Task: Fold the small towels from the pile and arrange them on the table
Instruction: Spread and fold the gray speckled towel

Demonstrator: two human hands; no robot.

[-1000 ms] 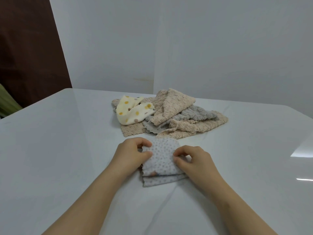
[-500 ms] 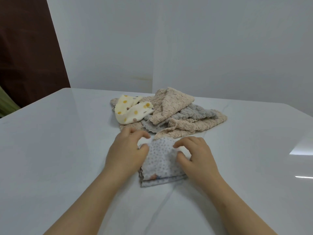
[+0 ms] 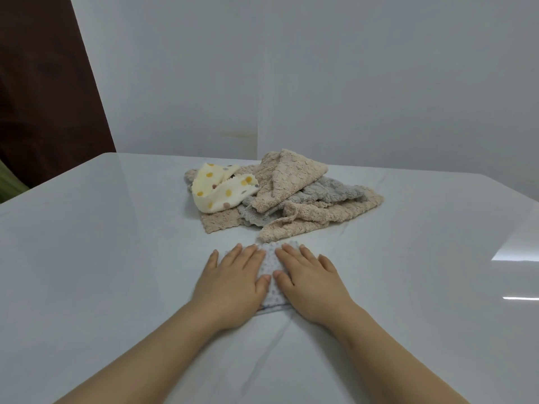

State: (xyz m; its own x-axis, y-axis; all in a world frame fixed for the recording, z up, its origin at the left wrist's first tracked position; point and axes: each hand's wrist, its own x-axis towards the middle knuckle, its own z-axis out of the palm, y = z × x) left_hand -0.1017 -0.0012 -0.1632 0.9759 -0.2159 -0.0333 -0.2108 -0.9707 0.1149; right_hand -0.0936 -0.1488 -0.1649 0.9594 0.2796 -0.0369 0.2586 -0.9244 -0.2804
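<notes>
A small folded grey speckled towel (image 3: 272, 277) lies flat on the white table (image 3: 116, 258), mostly covered by my hands. My left hand (image 3: 236, 282) presses flat on its left half with straight fingers. My right hand (image 3: 310, 282) presses flat on its right half the same way. Just beyond them sits the pile of unfolded towels (image 3: 287, 199): beige textured ones, a grey fluffy one (image 3: 335, 192) and a cream towel with coloured dots (image 3: 221, 191).
A white wall stands behind the table's far edge. A dark brown panel (image 3: 43, 83) fills the left background. Bright light reflections lie on the table at the right (image 3: 516, 255).
Both hands went from pinching the speckled towel's edges with curled fingers to lying flat on it with straight fingers. The towel now lies flattened under them.
</notes>
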